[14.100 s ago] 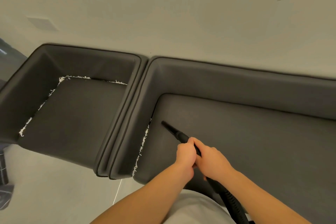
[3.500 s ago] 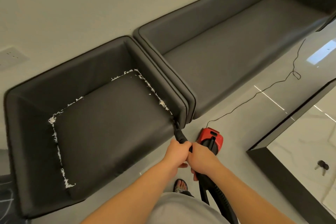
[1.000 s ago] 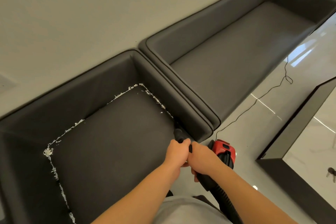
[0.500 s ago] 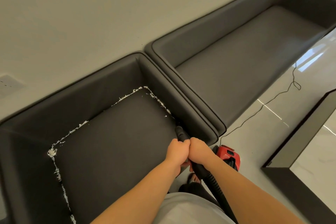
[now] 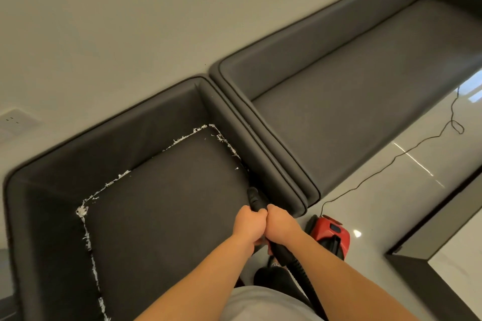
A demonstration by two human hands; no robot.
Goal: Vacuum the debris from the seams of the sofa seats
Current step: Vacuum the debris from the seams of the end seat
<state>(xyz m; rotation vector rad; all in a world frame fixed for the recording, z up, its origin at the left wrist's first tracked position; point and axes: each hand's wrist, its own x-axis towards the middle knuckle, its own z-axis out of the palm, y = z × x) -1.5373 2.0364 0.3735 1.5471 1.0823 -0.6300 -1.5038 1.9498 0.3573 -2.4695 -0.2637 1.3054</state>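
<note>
Both hands — left hand (image 5: 247, 224) and right hand (image 5: 280, 224) — grip the vacuum nozzle (image 5: 254, 197), which has crept up the armchair's (image 5: 161, 216) right seam, leaving white debris (image 5: 227, 144) ahead — back and left seams untouched.

Two dark grey leather sofa seats (image 5: 167, 216) (image 5: 365, 101), one black vacuum nozzle (image 5: 254, 198), one red vacuum cleaner (image 5: 330, 233), two hands (image 5: 247, 224) (image 5: 281, 225), one white wall socket (image 5: 15, 122).

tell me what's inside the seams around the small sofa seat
White debris lines the back seam, the left seam and the far part of the right seam of the small seat. The vacuum nozzle, held by the left hand and right hand, hides the seam beneath it.
</note>
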